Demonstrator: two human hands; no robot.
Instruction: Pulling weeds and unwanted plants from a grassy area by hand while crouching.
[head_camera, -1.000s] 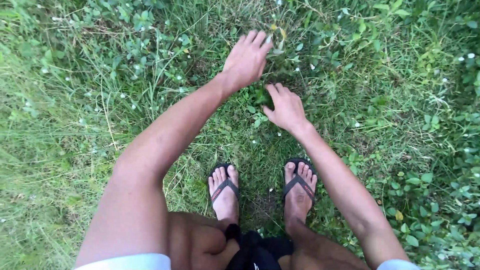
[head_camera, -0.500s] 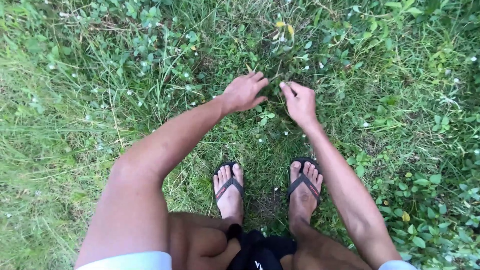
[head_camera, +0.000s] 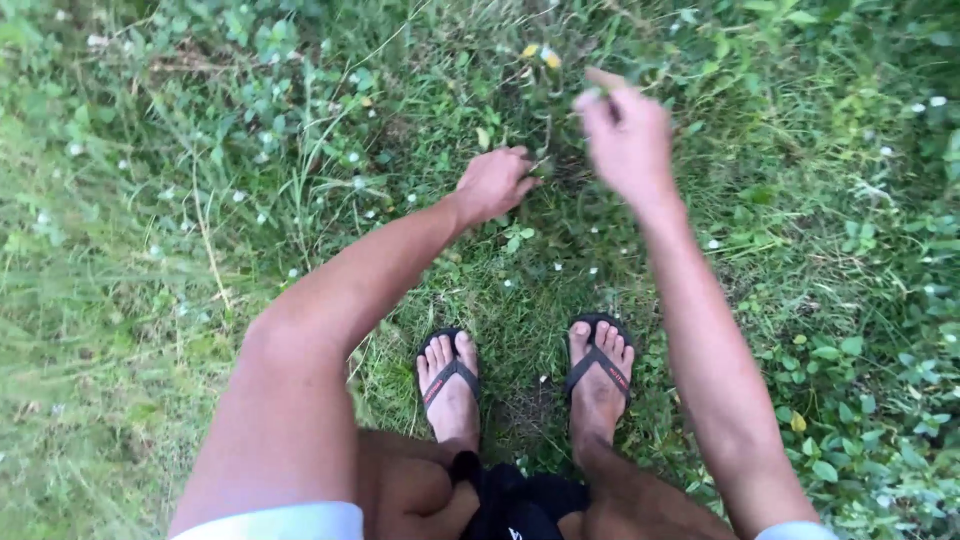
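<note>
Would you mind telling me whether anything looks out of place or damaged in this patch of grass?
Nothing stands out. The left hand is closed low among thin green weed stems, the right hand is raised and motion-blurred, and both black flip-flop sandals sit flat on the green grass.

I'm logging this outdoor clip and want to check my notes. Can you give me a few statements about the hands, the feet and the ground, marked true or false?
1. The left hand is low in the grass, closed around plant stems. True.
2. The right hand lies flat on the ground. False: it is raised and blurred.
3. The feet wear black flip-flops. True.
4. The ground is bare soil. False: grass and leafy weeds with small white flowers cover it.
</note>
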